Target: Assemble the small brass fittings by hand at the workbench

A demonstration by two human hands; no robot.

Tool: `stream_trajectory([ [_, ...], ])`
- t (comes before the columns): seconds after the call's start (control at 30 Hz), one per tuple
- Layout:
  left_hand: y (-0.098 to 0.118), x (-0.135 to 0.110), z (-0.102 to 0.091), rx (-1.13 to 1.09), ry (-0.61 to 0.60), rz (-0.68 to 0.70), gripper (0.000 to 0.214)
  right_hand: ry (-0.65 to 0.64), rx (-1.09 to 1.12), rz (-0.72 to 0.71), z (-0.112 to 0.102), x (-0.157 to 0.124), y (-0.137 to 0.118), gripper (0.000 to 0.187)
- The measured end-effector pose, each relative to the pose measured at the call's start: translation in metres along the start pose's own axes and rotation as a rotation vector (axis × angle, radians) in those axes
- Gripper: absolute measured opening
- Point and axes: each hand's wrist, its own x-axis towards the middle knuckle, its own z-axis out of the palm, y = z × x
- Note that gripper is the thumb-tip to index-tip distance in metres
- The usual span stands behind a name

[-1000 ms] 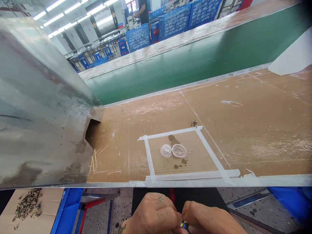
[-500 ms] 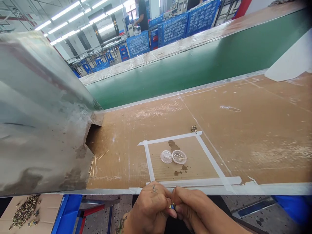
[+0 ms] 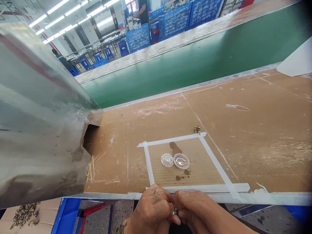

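Note:
My left hand (image 3: pixel 152 209) and my right hand (image 3: pixel 193 208) meet just below the near edge of the cardboard-covered table (image 3: pixel 255 130). Both are closed, pinching one tiny part (image 3: pixel 174 212) with a blue and yellow fleck between the fingertips. Just beyond them a square of white tape (image 3: pixel 214 161) frames two small clear round dishes (image 3: pixel 175 160), with a thin stick lying across the right one. A small brass part (image 3: pixel 197 130) sits at the tape square's far right corner.
A big grey metal housing (image 3: pixel 39 123) fills the left. Several thin sticks (image 3: pixel 94 162) lie at its foot. A green conveyor belt (image 3: pixel 185 65) runs behind the table. Small brass parts (image 3: pixel 23 214) lie heaped lower left, beside a blue bin (image 3: pixel 65 216). Blue crates (image 3: pixel 175 19) stand far back.
My hands have risen from the bottom edge toward the table's near edge, still pinched together on the tiny part. The view shifted a little; the dishes have not moved.

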Motion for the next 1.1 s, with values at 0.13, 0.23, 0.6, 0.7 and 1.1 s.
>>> stream_trajectory([
  [0.13,-0.0017,-0.0026,0.0028,0.008,0.016,-0.011,0.027,-0.007,0.002,0.012,0.0008,-0.0024,0.0054,0.025],
  [0.23,-0.0025,-0.0027,0.0031,0.011,0.026,-0.001,0.026,-0.019,0.005,0.013,0.0010,-0.0037,0.0057,0.025],
  [0.6,0.0023,-0.0008,0.0023,0.005,0.008,-0.039,0.027,-0.003,0.003,0.002,-0.0022,-0.0031,0.0015,0.026],
  [0.7,0.0009,-0.0009,0.0031,-0.001,0.010,-0.025,0.027,-0.010,-0.004,-0.005,-0.0032,-0.0027,0.0013,0.026],
  [1.1,0.0017,-0.0002,0.0005,0.013,0.000,-0.023,0.029,-0.007,-0.029,0.015,-0.0004,-0.0033,0.0013,0.025],
])
